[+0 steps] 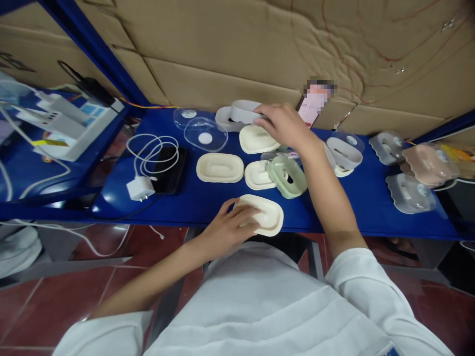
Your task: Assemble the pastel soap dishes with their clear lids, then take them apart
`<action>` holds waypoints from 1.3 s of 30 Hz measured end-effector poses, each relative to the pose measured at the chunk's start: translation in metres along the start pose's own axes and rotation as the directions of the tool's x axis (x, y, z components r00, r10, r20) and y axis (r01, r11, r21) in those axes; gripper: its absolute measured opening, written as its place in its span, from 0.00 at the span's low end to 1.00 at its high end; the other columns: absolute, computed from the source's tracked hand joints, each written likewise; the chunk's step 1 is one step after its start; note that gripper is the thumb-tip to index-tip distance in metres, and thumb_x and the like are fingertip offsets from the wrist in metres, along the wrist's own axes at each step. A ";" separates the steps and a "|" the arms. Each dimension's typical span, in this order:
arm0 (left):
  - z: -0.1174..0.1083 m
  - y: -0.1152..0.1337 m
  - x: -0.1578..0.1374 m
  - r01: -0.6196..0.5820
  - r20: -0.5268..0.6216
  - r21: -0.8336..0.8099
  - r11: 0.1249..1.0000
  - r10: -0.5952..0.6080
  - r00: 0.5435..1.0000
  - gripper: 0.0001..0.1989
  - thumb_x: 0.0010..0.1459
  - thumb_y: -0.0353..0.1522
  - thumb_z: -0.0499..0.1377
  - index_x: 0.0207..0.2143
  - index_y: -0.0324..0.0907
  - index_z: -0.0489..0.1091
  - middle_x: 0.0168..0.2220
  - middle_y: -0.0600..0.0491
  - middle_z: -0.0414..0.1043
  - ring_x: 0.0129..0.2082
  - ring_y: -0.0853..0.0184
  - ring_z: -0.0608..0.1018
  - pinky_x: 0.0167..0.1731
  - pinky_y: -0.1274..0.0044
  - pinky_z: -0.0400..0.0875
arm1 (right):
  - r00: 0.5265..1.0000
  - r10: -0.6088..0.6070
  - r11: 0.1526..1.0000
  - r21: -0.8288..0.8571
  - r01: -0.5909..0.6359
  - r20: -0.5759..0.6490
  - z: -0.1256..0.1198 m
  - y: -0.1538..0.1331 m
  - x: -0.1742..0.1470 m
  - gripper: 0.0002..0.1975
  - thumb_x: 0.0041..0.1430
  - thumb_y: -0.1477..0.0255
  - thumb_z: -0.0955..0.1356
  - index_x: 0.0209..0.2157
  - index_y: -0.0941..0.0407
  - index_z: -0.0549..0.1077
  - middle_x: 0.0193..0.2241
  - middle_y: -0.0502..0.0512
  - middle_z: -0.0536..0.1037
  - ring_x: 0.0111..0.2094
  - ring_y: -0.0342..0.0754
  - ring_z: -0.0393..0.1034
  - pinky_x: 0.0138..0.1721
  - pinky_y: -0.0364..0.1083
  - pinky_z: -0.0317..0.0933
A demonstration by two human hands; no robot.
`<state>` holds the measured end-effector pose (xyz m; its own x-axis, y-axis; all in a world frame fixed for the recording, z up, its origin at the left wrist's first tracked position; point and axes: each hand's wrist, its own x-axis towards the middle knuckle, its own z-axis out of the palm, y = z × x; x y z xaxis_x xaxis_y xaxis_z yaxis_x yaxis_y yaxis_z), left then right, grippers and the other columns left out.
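Observation:
My left hand (237, 223) grips the left side of a cream oval tray (270, 215) at the front edge of the table, its fingers reaching into the hollow. Farther back, my right hand (284, 123) pinches the right end of a pale grey oval soap dish part (245, 112). Behind it is another pale grey part (223, 120). Below the right hand lies a cream tray (258, 139). Two more, a left tray (219, 168) and a middle tray (256, 175), lie nearer me. A green slotted soap dish part (287, 179) overlaps the middle one.
Clear oval lids (206, 134) lie at the back left. A white charger (140, 188) and cable rest by a black phone (172, 173). Another phone (313, 104) leans on the cardboard (222, 44). Grey parts (345, 153) and lidded wavy-edged dishes (410, 193) occupy the right.

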<state>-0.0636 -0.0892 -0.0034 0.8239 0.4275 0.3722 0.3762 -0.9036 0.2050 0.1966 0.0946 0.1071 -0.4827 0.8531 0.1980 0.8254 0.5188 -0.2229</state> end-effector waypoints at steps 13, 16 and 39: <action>-0.015 -0.050 -0.020 0.460 -0.132 0.148 0.875 -0.444 0.886 0.15 0.72 0.33 0.59 0.59 0.49 0.72 0.69 0.37 0.69 0.70 0.44 0.72 0.62 0.49 0.74 | 0.995 0.077 0.997 -0.023 -0.076 0.059 0.012 -0.017 -0.135 0.37 0.71 0.50 0.68 0.75 0.50 0.62 0.77 0.63 0.58 0.77 0.70 0.53 0.73 0.73 0.54; -0.020 -0.060 -0.022 0.413 -0.092 0.174 0.894 -0.403 0.911 0.18 0.71 0.28 0.56 0.59 0.49 0.73 0.65 0.39 0.73 0.65 0.46 0.77 0.58 0.53 0.78 | 0.979 0.195 0.980 -0.056 -0.191 0.065 0.036 -0.022 -0.176 0.47 0.66 0.53 0.73 0.79 0.47 0.52 0.80 0.61 0.49 0.80 0.71 0.42 0.74 0.76 0.51; -0.039 -0.091 0.046 0.130 0.166 0.425 0.896 -0.218 0.962 0.24 0.68 0.20 0.50 0.57 0.48 0.74 0.52 0.40 0.78 0.49 0.52 0.83 0.28 0.72 0.73 | 0.919 0.212 0.977 0.040 -0.211 -0.331 0.025 -0.006 -0.149 0.34 0.72 0.61 0.61 0.76 0.47 0.57 0.69 0.60 0.73 0.69 0.64 0.68 0.68 0.64 0.66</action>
<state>-0.0764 0.0141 0.0304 0.7807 0.6034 0.1629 0.6241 -0.7661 -0.1532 0.2557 -0.0341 0.0550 -0.1715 0.8761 0.4506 0.8962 0.3288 -0.2980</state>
